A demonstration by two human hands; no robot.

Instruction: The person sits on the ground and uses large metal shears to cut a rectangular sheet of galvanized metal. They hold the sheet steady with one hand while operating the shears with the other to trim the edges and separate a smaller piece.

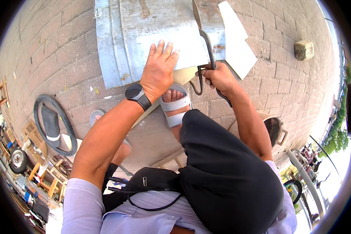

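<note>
A dented galvanised metal sheet [152,19] with rust spots lies at the top of the view. My left hand [158,70] rests open on its near part, fingers stretched out; a black watch [134,93] is on that wrist. Long dark metal shears [207,46] reach up the sheet's right part, blades at a split in the metal. My right hand [218,76] is closed on their handles at the near edge. Pale boards [240,54] show under and right of the sheet. My sandalled foot [171,103] is just below my hands.
Brick paving [265,82] surrounds the work. At left lie a black tyre ring [67,124], a wheel [17,160] and wooden pieces [54,183]. A stone block [303,50] sits at right, with a round container [276,124] beside my right arm and bikes [294,187] behind.
</note>
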